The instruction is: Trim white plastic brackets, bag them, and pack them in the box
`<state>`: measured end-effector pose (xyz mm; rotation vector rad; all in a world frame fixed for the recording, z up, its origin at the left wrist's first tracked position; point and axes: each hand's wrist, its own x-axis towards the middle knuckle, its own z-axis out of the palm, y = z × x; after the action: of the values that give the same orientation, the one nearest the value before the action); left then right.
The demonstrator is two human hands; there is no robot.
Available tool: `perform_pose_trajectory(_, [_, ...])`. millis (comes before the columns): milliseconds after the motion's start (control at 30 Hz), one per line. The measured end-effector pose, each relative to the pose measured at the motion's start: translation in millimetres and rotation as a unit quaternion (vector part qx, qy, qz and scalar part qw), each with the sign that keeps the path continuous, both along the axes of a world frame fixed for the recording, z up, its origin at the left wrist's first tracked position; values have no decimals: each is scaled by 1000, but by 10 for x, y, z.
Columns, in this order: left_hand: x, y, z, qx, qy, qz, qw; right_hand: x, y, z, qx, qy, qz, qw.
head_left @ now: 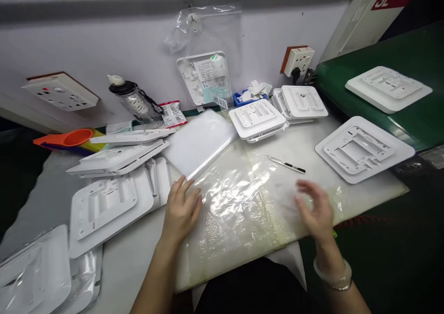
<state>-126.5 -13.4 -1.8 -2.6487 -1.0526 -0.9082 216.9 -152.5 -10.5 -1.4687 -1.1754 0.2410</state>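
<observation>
My left hand (181, 208) rests at the near corner of a stack of clear plastic bags (201, 143), its fingers stretched out and holding nothing. To the right, my right hand (316, 208) hovers over the front of the table with thumb and fingers apart; it is a little blurred and has nothing in it. A black-and-silver pen (285, 164) lies beyond the right hand. White plastic housings (104, 203) are piled beside my left hand. Another white housing (364, 150) lies right of the pen, partly beside the green surface.
Clear film covers the worktable (239, 258). A green conveyor belt (430, 73) on the right carries one housing (388, 87). Along the wall are a drink bottle (135, 103), a blue box (239, 100) with white scraps, stacked housings (258, 117), an orange tube (78, 137) and power sockets (300, 60).
</observation>
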Motion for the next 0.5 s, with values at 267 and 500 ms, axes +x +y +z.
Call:
perform_pose_trajectory(267, [-67, 19, 2, -56, -25, -52, 997, 1790, 270, -131, 95, 167, -364, 912])
perform_pose_trajectory(500, [-115, 62, -89, -75, -10, -85, 993, 1073, 129, 17, 40, -21, -178, 983])
